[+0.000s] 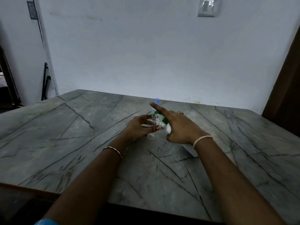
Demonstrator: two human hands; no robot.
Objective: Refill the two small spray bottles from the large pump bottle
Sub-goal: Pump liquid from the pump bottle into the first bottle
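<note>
Clear plastic small spray bottle (152,127), cap off and neck open, stands on the grey veined stone table (81,127) near its middle. Left hand (139,127) wraps it, fingers curled around the body, holding it steady. Right hand (180,129) grips the white pump head with green collar (164,123) of the large pump bottle; the white nozzle points at the open neck, nearly touching it. Right index finger is stretched out straight, the other fingers closed on the pump. Large white bottle body (189,149) mostly hidden under the right wrist, only a pale corner shows, seems tilted or lying toward the person. Second small spray bottle with pale blue cap (157,101) stands just behind, partly hidden by the raised finger.

Step in hand, likely: pumping liquid into the first small bottle. Fill level cannot be told, bottle looks close to empty.

To do it well: keep nozzle tip right over the neck opening, left hand pinning the small bottle so it does not tip. Press the pump in short, even strokes; opening is narrow, a fast squirt may overshoot onto the table. Watch the level through the clear wall, stop below the neck so the sprayer fits back.

Beyond: thin bracelets on both wrists, ring on right hand, pale wall behind, wall switch (207,7) top right.
</note>
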